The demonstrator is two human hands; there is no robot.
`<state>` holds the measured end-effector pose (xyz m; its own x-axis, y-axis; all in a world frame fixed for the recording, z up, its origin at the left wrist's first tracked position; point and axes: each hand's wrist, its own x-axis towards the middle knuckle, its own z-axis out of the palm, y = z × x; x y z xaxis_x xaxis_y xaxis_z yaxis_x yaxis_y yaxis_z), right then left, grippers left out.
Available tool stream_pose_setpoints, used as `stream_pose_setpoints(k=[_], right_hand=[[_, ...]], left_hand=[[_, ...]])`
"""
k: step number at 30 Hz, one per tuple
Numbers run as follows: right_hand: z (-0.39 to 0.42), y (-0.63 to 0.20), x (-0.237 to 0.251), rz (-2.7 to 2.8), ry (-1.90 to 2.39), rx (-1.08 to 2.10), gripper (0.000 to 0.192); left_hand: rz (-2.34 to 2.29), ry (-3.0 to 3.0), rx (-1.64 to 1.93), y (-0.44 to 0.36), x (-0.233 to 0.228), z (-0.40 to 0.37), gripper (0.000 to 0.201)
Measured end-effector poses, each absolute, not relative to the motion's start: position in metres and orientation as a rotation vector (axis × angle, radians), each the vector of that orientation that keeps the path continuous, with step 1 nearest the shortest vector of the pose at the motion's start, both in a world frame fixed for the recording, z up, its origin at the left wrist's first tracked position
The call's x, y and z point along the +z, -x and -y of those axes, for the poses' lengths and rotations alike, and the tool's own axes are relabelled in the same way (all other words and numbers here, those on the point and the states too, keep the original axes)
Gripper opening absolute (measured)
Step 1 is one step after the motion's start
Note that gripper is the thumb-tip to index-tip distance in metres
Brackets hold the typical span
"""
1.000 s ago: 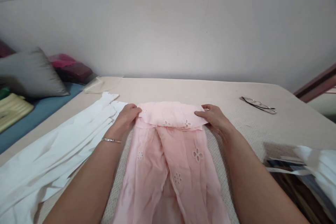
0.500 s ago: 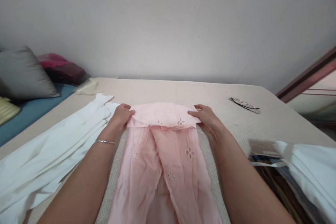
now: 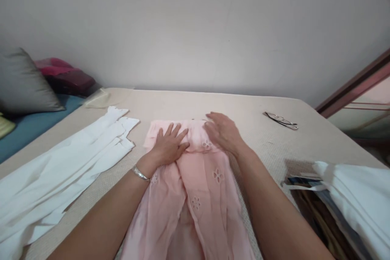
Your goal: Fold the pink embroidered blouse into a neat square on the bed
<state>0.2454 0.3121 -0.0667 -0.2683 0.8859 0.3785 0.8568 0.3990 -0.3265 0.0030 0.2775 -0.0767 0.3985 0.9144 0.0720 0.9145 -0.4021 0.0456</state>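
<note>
A pink garment [image 3: 207, 178] with cut-out flower eyelets lies lengthwise on the beige bed cover in front of me, its far end folded over into a band. My left hand [image 3: 171, 144] rests flat on that folded band, fingers spread, with a silver bracelet at the wrist. At the band's right end is my right hand [image 3: 222, 131], fingers stretched out and touching the cloth. Neither hand grips the fabric. The garment's near end runs out of view at the bottom.
White cloth [image 3: 70, 162] lies spread on the left. Eyeglasses [image 3: 280, 120] rest at the right rear. A stack of folded clothes [image 3: 350, 199] is at the lower right. A grey cushion [image 3: 27, 83] and a dark red item [image 3: 70, 79] stand at the far left, below the wall [image 3: 195, 28].
Both hands have let go of the folded band's corners. My left hand moved right onto the band and lies flat; my right hand moved slightly inward with its fingers extended.
</note>
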Motion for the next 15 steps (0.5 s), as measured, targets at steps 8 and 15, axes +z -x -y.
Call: stream_pose_setpoints(k=[8,15], right_hand=[[-0.304,-0.222,-0.107,2.44,1.635,0.141,0.064],[-0.271,-0.22,-0.084,2.414,1.685,0.214,0.061]], left_hand=[[1.804,2.642,-0.139,-0.003,-0.092,-0.273,0.064],[1.816,2.646,-0.166,-0.006,-0.078,-0.269,0.062]])
